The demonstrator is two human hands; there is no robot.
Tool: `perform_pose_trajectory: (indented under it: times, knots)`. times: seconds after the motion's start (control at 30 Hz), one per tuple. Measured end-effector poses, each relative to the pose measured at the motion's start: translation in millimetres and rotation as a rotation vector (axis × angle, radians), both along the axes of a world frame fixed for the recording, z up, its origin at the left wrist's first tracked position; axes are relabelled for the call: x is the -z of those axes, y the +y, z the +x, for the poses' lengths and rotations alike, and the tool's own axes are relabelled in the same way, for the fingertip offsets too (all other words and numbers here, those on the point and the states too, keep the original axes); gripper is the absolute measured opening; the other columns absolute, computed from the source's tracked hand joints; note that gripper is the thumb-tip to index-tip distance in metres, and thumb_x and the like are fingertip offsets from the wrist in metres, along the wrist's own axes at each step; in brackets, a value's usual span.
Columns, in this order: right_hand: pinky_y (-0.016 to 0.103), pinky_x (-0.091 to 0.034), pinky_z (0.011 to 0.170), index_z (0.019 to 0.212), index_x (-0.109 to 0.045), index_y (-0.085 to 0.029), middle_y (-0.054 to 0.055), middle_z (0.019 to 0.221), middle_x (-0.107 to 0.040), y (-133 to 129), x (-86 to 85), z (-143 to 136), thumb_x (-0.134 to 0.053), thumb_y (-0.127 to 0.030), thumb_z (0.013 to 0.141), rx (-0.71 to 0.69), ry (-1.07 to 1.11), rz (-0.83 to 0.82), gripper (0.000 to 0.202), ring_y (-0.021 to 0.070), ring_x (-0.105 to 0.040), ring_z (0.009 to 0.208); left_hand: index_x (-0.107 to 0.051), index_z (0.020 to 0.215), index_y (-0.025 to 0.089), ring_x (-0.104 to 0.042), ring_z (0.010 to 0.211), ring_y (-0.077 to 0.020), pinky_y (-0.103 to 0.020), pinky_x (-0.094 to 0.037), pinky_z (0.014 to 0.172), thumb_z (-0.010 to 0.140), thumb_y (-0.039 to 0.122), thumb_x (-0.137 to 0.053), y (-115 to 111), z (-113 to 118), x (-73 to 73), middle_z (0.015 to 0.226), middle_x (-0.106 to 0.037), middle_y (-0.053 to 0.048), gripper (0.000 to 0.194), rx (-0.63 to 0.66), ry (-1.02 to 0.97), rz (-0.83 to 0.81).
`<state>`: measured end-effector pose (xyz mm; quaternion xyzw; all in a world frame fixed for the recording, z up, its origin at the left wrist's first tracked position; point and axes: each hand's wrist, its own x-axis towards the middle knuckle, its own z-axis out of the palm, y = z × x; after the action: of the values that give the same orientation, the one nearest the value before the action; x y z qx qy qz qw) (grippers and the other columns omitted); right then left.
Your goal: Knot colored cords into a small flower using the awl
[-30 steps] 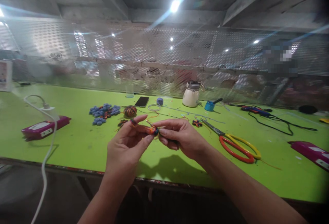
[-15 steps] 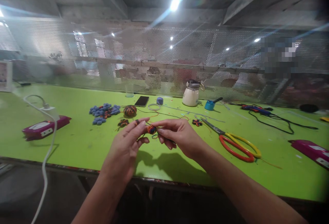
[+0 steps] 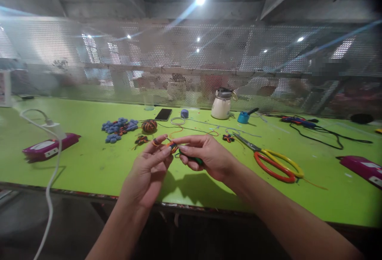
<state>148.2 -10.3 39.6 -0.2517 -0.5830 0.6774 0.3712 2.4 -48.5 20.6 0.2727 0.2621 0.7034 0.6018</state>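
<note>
My left hand [image 3: 148, 169] pinches a small crochet piece [image 3: 172, 146] of orange and dark yarn between thumb and fingers. Yarn is wrapped round its raised index finger. In my right hand [image 3: 213, 155] is a crochet hook with a green handle [image 3: 195, 159], its tip up against the piece. Both hands hover over the green table, close together. Just behind them lie a multicoloured yarn ball [image 3: 149, 126] and a dark-and-orange crochet flower [image 3: 141, 140]. A similar small flower [image 3: 228, 137] is to the right, by the tips of the scissors [image 3: 268, 160].
Blue crochet flowers [image 3: 119, 128] are clustered at left. Behind stand a phone [image 3: 163, 114], a blue yarn ball [image 3: 184, 113], a white jug [image 3: 221, 106] and a blue pot [image 3: 243, 117]. Purple power strips [image 3: 49, 148] sit on both sides; a glue gun [image 3: 298, 121] with cord lies right.
My right hand has turned slightly, so the hook's green handle now shows. The crochet piece has tilted a little in my left fingers. The view has shifted slightly.
</note>
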Motion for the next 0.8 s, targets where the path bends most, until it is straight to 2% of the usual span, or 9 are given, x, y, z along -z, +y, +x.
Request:
perform_pose_trajectory:
  times: [0.2,0.4,0.5,0.63,0.8]
  knots:
    - [0.017,-0.023,0.037,0.099,-0.069,-0.015,-0.003,0.053,-0.057,-0.5,-1.6,-0.6,-0.064,-0.017,0.075,-0.003,0.006,-0.050,0.025,0.0036,-0.044,0.037,-0.065,0.093,0.012,-0.063,0.073,-0.0103,-0.020,-0.053,0.068,0.072,-0.001,-0.058,0.3,0.4,3.9,0.085,-0.066,-0.006,0.026,0.079,-0.143,-0.039]
    - [0.016,-0.023,0.036,0.098,-0.069,-0.014,-0.003,0.052,-0.057,-1.0,-3.3,0.3,-0.061,-0.015,0.075,0.008,-0.010,-0.064,0.025,0.0035,-0.044,0.037,-0.064,0.094,0.010,-0.063,0.073,-0.0113,-0.021,-0.054,0.068,0.075,0.001,-0.056,0.5,1.0,2.8,0.085,-0.065,-0.008,0.023,0.083,-0.153,-0.029]
    - [0.016,-0.024,0.036,0.098,-0.069,-0.013,-0.003,0.051,-0.057,-1.3,-3.8,0.2,-0.060,-0.014,0.075,0.036,-0.026,-0.033,0.024,0.0035,-0.043,0.036,-0.064,0.100,0.012,-0.063,0.074,-0.0102,-0.019,-0.052,0.067,0.072,0.001,-0.060,-0.5,1.4,1.6,0.087,-0.065,-0.006,0.030,0.063,-0.060,0.031]
    - [0.017,-0.026,0.037,0.099,-0.070,-0.013,-0.003,0.052,-0.057,-1.2,-3.7,-0.1,-0.060,-0.015,0.075,0.046,-0.039,0.013,0.026,0.0036,-0.043,0.037,-0.061,0.110,0.018,-0.062,0.076,-0.0095,-0.018,-0.050,0.071,0.067,0.001,-0.068,-2.2,0.7,0.6,0.080,-0.064,-0.003,0.046,-0.029,0.120,0.057]
    - [0.018,-0.028,0.038,0.099,-0.070,-0.013,-0.002,0.053,-0.057,-0.2,-1.0,-0.7,-0.062,-0.017,0.074,0.029,-0.037,0.063,0.027,0.0042,-0.044,0.037,-0.062,0.107,0.017,-0.060,0.076,-0.0096,-0.020,-0.047,0.074,0.064,0.005,-0.072,-3.3,-3.6,0.9,0.077,-0.063,-0.001,0.046,-0.059,0.182,0.056]
